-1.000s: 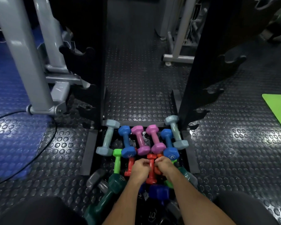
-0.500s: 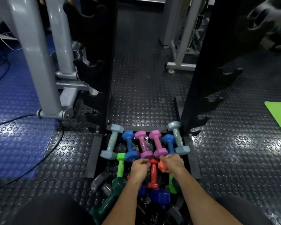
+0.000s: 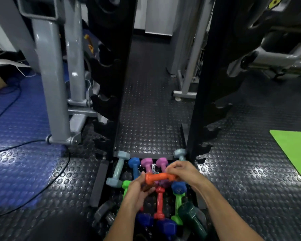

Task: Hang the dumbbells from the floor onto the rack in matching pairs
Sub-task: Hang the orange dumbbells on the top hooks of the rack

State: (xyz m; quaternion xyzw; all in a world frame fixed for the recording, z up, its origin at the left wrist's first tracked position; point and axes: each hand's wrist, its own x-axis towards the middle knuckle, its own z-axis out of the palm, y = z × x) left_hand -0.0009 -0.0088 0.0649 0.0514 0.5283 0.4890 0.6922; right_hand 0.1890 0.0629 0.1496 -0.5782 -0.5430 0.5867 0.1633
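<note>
An orange dumbbell [image 3: 159, 177] is lifted sideways above the pile, held at both ends. My left hand [image 3: 137, 192] grips its left end, my right hand [image 3: 181, 171] grips its right end. Below lie a red dumbbell [image 3: 159, 202], green dumbbells [image 3: 178, 204], blue dumbbells [image 3: 135, 166], pink dumbbells [image 3: 147, 164], pale grey-blue dumbbells [image 3: 118, 169] and dark green ones [image 3: 192, 218]. The black rack's notched uprights [image 3: 109, 94] [image 3: 210, 94] rise on either side with no dumbbells on their hooks.
A grey machine frame [image 3: 56, 94] stands left of the rack, with a black cable [image 3: 33, 188] across the blue floor. A green mat [image 3: 295, 150] lies at the right. Another grey frame [image 3: 186, 80] stands behind the rack.
Both hands were down in the pile; now they have raised the orange dumbbell clear of it and turned it sideways. The view has tilted upward, showing more of the rack.
</note>
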